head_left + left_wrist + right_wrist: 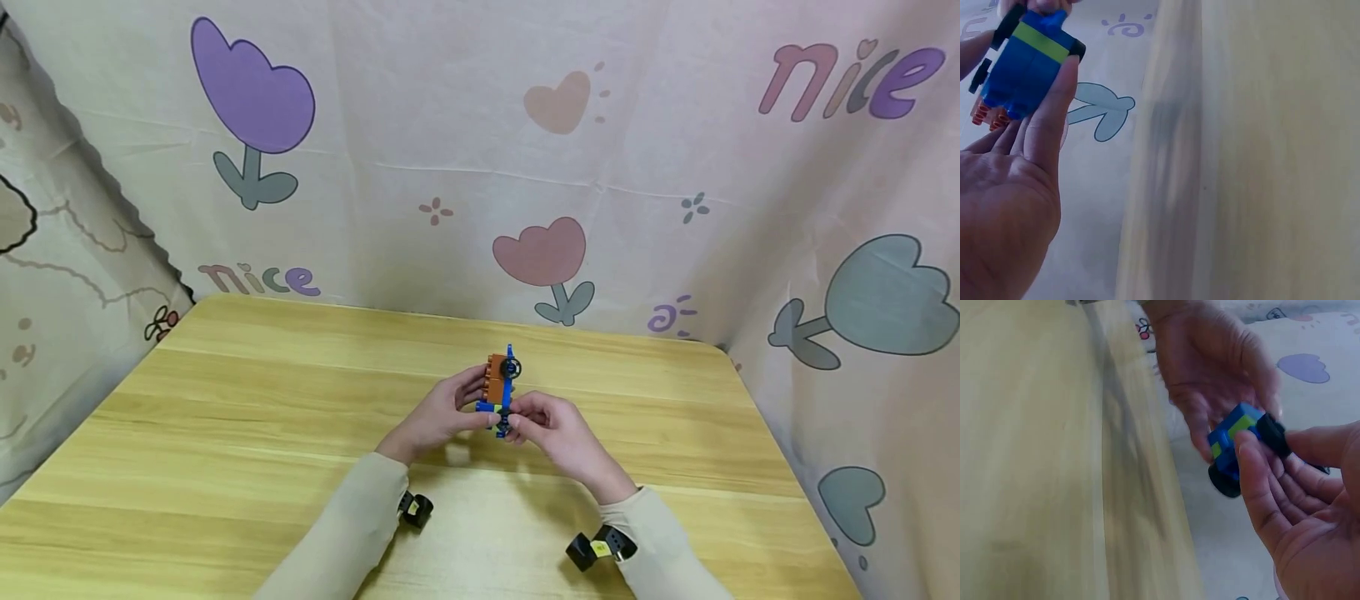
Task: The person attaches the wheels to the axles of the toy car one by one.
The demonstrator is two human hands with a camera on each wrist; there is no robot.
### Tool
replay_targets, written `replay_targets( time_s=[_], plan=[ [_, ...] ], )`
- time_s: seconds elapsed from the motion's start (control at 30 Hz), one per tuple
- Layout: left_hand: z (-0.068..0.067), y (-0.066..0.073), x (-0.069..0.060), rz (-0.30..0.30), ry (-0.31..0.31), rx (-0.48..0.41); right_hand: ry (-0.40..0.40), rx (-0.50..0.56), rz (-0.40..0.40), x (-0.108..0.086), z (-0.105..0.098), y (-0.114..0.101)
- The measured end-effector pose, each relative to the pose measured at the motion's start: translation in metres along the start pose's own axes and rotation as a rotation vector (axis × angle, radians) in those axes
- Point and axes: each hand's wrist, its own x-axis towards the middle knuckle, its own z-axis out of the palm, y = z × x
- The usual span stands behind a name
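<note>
A small toy car (496,385) of building bricks is held on end above the table, between both hands. Its bricks are orange, blue and yellow-green, and black wheels sit along its side. My left hand (438,414) grips the car's body from the left; in the left wrist view its blue underside (1022,72) rests between thumb and fingers. From the other side my right hand (562,433) pinches a black wheel (1274,434) at the car's lower end. Another wheel (1225,481) shows on the opposite side. Fingers hide part of the orange bricks.
A light wooden table (247,392) spreads out below the hands. Behind it and at both sides hangs a pale cloth (390,108) printed with flowers, hearts and lettering. Black camera mounts (600,547) are strapped at both wrists.
</note>
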Motion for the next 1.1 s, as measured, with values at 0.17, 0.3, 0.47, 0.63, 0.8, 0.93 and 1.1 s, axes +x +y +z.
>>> replay_targets(
  time_s=[0.17, 0.3, 0.47, 0.63, 0.8, 0.93, 1.1],
  plan=[
    [-0.0001, 0.0020, -0.0005, 0.007, 0.013, 0.010, 0.014, 0.013, 0.003, 0.0010, -0.0008, 0.0022],
    [-0.0011, 0.0033, -0.0020, -0.007, 0.021, 0.024, 0.034, -0.010, 0.013, 0.0002, -0.0014, 0.0023],
    [-0.0020, 0.0048, -0.0036, -0.017, 0.034, 0.041, 0.084, -0.081, 0.014, -0.0010, -0.0022, 0.0019],
    [-0.0025, 0.0039, -0.0035, -0.010, 0.046, 0.043, 0.135, -0.154, -0.007, -0.0008, -0.0023, 0.0009],
    [-0.0029, 0.0025, -0.0018, 0.021, 0.050, 0.068, 0.174, -0.173, -0.022, -0.0004, -0.0025, 0.0001],
    [-0.0033, 0.0020, -0.0016, 0.015, 0.061, 0.087, 0.225, -0.165, -0.035, 0.0000, -0.0026, 0.0007],
    [-0.0041, 0.0020, -0.0012, 0.026, 0.066, 0.120, 0.305, -0.152, -0.071, -0.0001, -0.0020, -0.0044]
  ],
)
